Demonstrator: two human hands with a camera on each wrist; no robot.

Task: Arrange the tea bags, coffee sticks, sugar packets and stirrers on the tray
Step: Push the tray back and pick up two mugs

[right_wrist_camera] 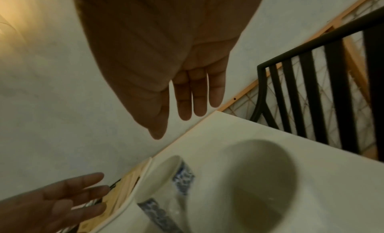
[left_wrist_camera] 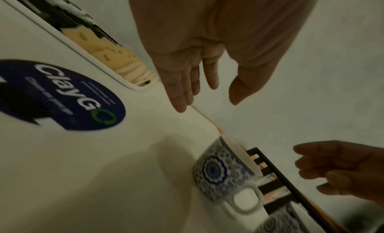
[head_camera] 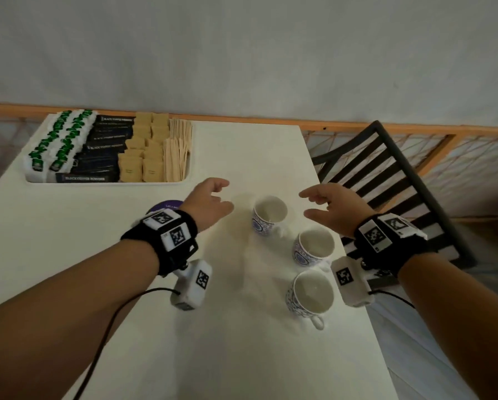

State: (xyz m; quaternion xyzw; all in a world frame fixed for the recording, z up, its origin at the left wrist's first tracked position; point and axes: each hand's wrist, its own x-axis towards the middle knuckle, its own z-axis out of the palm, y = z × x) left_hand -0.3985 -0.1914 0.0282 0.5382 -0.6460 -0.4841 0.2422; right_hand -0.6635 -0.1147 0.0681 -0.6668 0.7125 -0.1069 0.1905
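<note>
A white tray (head_camera: pixel 109 181) sits at the table's far left. It holds rows of green-and-white tea bags (head_camera: pixel 60 142), dark coffee sticks (head_camera: pixel 103 148), tan sugar packets (head_camera: pixel 143 151) and wooden stirrers (head_camera: pixel 178 151). My left hand (head_camera: pixel 210 200) hovers over the table in front of the tray's right end, fingers relaxed and empty. My right hand (head_camera: pixel 328 206) hovers open and empty to the right of the farthest cup (head_camera: pixel 269 216). In the left wrist view the left hand (left_wrist_camera: pixel 199 82) holds nothing, with the tray (left_wrist_camera: pixel 99 64) to its left. The right hand (right_wrist_camera: pixel 187 92) also shows empty.
Three blue-patterned white cups stand in a line; the middle cup (head_camera: pixel 314 246) and nearest cup (head_camera: pixel 311 295) lie close to the table's right edge. A round dark sticker (left_wrist_camera: pixel 60 95) lies under my left wrist. A black slatted chair (head_camera: pixel 392 174) stands right of the table.
</note>
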